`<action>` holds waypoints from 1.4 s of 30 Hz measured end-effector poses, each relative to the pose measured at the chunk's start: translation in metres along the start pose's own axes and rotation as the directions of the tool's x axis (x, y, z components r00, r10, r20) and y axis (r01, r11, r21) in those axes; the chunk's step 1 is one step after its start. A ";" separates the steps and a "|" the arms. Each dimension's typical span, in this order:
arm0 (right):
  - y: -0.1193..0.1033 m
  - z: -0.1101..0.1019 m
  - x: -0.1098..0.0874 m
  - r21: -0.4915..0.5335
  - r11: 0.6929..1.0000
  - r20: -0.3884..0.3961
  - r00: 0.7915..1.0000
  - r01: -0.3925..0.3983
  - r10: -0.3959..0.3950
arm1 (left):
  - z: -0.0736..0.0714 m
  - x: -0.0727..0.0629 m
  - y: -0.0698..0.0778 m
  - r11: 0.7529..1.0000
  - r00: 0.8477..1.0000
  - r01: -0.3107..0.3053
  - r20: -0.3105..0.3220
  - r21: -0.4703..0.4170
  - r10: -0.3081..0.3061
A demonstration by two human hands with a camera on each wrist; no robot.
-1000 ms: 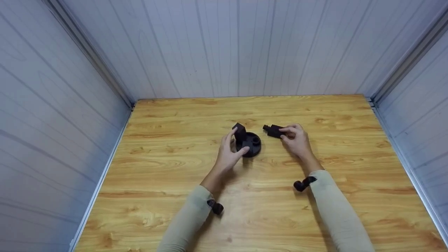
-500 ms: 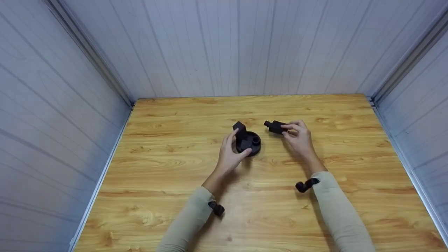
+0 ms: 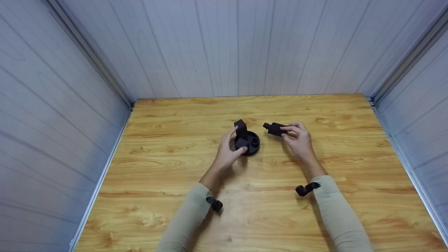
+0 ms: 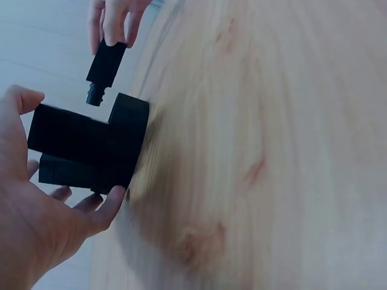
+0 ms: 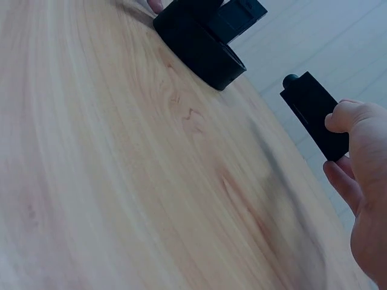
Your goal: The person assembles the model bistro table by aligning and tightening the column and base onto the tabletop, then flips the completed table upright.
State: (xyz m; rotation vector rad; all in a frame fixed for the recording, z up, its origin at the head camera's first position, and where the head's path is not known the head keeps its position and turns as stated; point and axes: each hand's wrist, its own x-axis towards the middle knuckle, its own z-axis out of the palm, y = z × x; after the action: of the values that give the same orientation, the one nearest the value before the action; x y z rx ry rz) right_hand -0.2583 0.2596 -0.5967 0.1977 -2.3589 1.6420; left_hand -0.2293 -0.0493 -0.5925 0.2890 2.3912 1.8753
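While the left hand (image 3: 226, 152) grips a black round base (image 3: 256, 149) near the middle of the scene, the right hand (image 3: 299, 138) pinches a separate black plug piece (image 3: 274, 129) to the right of it. Both hands belong to one person, whose arms reach in from the near side.

The base is a shallow dish with a raised rim. Two square-sided posts rise from it, a far post (image 3: 240, 127) and a near post (image 3: 241, 142), and to their right sits a small round collar (image 3: 254, 141). The left hand curls around the left side of this group: thumb against the near post, a finger against the far one, other fingers reaching down to the base. Whether the base touches the table, I cannot tell.

The plug piece is a rectangular block with a narrower, stepped end pointing left toward the base. Thumb and fingers of the right hand are clamped on its right end, holding it in the air, clear of the base.

Below is a wood-grain table (image 3: 157, 175). Pale panelled walls (image 3: 217, 49) stand at the left, far and right sides. The person wears light sleeves (image 3: 339, 210), with a small black camera (image 3: 215, 204) at each wrist.
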 end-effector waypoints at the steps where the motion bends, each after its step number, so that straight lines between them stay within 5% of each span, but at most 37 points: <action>1: -0.001 0.000 0.001 -0.002 1.000 -0.007 1.000 0.001 -0.002 | 0.001 -0.002 0.000 1.000 1.000 -0.008 -0.008 0.002 0.008; 13: -0.020 -0.003 0.008 0.055 0.997 -0.063 0.997 0.047 -0.043 | 0.012 -0.012 0.001 0.980 0.975 -0.121 -0.168 0.159 0.148; 27: -0.027 -0.001 0.008 0.096 0.994 -0.084 0.996 0.045 -0.037 | -0.004 0.001 0.000 0.997 0.983 -0.063 -0.167 0.048 0.071; 37: -0.032 0.006 0.008 0.194 0.980 0.046 0.998 -0.040 0.032 | -0.001 -0.004 -0.008 0.990 0.969 -0.103 -0.217 0.096 0.121; 42: -0.038 0.012 0.007 0.245 0.966 0.115 0.992 -0.081 0.054 | -0.001 -0.002 -0.008 0.990 0.973 -0.104 -0.196 0.093 0.121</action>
State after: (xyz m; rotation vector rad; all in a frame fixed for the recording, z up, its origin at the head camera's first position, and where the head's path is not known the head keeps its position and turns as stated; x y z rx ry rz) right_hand -0.2571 0.2351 -0.5646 0.2621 -2.2505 2.0079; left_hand -0.2281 -0.0527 -0.6004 0.2575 2.6421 1.9421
